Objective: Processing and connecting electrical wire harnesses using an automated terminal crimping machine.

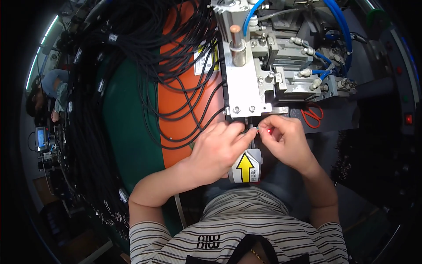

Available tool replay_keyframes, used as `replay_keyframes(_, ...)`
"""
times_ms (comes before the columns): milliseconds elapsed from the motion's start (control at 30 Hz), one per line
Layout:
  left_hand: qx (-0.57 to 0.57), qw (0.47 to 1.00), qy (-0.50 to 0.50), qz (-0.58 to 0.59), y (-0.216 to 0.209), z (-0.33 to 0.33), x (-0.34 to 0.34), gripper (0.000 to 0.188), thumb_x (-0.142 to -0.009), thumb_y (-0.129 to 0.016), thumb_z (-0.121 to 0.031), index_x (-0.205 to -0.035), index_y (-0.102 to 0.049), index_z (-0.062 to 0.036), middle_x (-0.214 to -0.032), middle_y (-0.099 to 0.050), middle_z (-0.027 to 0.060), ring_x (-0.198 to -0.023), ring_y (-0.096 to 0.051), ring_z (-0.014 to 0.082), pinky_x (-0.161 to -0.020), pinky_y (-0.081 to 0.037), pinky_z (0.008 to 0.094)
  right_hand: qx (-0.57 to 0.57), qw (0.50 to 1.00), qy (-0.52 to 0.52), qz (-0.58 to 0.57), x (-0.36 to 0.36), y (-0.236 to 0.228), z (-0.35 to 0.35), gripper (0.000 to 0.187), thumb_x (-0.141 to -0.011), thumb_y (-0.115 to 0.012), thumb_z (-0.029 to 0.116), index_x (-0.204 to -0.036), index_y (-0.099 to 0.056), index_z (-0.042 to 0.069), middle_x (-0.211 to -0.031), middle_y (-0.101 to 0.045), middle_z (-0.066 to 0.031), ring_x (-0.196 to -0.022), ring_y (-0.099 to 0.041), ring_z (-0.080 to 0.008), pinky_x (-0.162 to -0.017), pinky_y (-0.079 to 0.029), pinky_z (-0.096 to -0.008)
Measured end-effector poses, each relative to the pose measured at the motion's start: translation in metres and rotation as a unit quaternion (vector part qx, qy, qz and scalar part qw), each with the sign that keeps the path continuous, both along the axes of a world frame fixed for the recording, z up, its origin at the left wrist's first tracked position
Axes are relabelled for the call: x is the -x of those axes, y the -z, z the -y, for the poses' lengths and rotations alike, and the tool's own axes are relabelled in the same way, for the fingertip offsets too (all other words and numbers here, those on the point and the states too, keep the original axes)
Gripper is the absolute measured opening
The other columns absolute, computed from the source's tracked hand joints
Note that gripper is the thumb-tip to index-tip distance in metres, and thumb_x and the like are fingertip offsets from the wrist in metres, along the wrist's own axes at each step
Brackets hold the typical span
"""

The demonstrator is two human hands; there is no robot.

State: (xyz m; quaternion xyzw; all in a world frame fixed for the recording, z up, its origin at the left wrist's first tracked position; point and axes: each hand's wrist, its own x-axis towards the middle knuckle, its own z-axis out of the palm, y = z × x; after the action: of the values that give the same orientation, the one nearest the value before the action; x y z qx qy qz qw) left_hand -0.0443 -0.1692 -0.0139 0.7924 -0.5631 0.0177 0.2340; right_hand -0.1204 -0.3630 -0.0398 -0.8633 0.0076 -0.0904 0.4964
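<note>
My left hand (218,148) and my right hand (283,140) almost meet just in front of a silver metal machine (246,90). The right thumb and forefinger are pinched together. Closed too, the left fingers point toward that pinch. Tiny coloured specks show between the fingertips, too small to name. A red light spot glows by the right fingers. Below the hands, a pale label plate (246,166) bears a yellow arrow. Black cables (184,121) run close to the left hand.
Scissors with red handles (312,115) lie right of the machine. Blue air hoses (345,26) curve over its cylinders. A thick bundle of black cables (132,26) covers the orange and green table (127,127). Another person (50,88) is at the far left.
</note>
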Motion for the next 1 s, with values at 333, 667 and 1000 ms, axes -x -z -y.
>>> replay_keyframes(333,0.019,0.995,-0.075,0.066,0.006,-0.033,0.004,0.036,-0.072,-0.064,0.004,-0.108,-0.063,0.0001,-0.101,-0.058,0.0119,-0.09,-0.057,0.0314,-0.081,-0.041,0.0436,-0.013,0.998,0.052,0.025,0.013,-0.001,-0.006,0.009,-0.082,-0.07,0.008,-0.079,-0.064,0.002,-0.067,-0.063,-0.0103,-0.054,-0.063,-0.0227,-0.05,-0.048,-0.0322)
replay_keyframes(667,0.207,0.936,-0.185,-0.216,-0.02,0.023,-0.19,0.039,-0.095,-0.057,-0.02,-0.121,-0.055,0.0084,-0.11,-0.065,0.023,-0.105,-0.062,0.037,-0.091,-0.047,0.037,0.015,0.982,-0.1,0.158,0.015,-0.019,-0.073,0.009,-0.081,-0.072,0.009,-0.085,-0.066,0.005,-0.073,-0.064,-0.0066,-0.056,-0.063,-0.0207,-0.048,-0.049,-0.0299)
replay_keyframes(1000,-0.088,0.892,-0.417,-0.151,0.001,0.127,-0.342,0.113,-0.057,-0.076,-0.071,-0.135,-0.042,0.0029,-0.138,-0.049,0.0248,-0.132,-0.043,0.0387,-0.108,-0.034,0.0505,0.061,0.988,-0.094,0.105,0.017,-0.029,-0.079,0.015,-0.078,-0.075,0.008,-0.089,-0.066,0.003,-0.078,-0.065,-0.0114,-0.066,-0.066,-0.0262,-0.058,-0.052,-0.0335)
